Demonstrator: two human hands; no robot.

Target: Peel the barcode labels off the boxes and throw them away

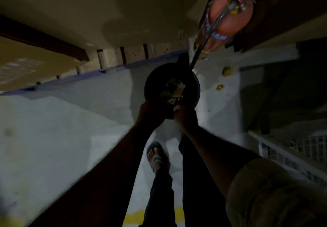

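While left hand (150, 110), right hand (184, 116) hang at bin (152, 82), labels (174, 89) lie inside.

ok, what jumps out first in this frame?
A round black bin sits at centre, crumpled pale scraps inside, with the left hand and right hand at its near rim. A red cylindrical fire extinguisher shows at upper right.

Running very dim, blurring softly throughout, bending lines at the wide-angle edges; casting angular shadows across the pale grey floor (53, 129); sinking the right side into black.
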